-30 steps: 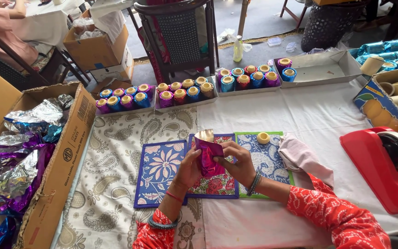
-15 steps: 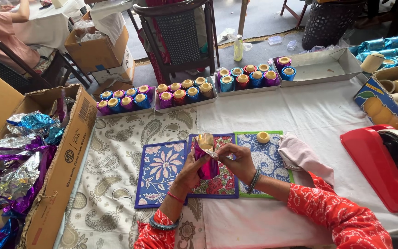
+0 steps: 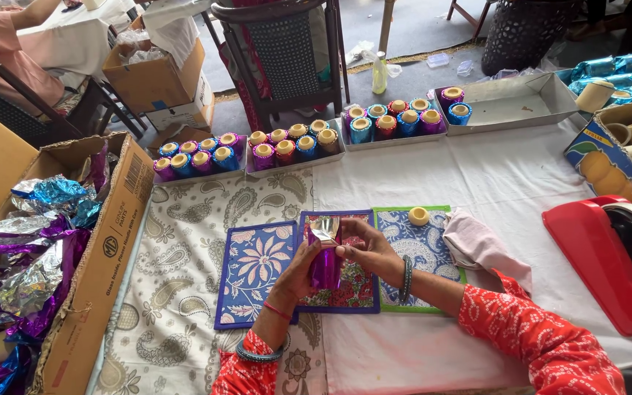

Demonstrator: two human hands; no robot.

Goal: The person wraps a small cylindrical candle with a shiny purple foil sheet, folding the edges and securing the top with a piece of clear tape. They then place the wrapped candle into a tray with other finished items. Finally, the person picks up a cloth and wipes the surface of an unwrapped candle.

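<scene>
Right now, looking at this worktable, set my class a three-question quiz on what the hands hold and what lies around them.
1. True or false: both hands grip the purple foil-wrapped item.
2. Which mat lies under it? A) green-edged mat B) purple-edged middle mat C) blue flowered mat
3. Fill in: the red tape dispenser sits on the person's ____ side.

Key: 1 true: left hand and right hand both hold it. 2 B. 3 right.
</scene>
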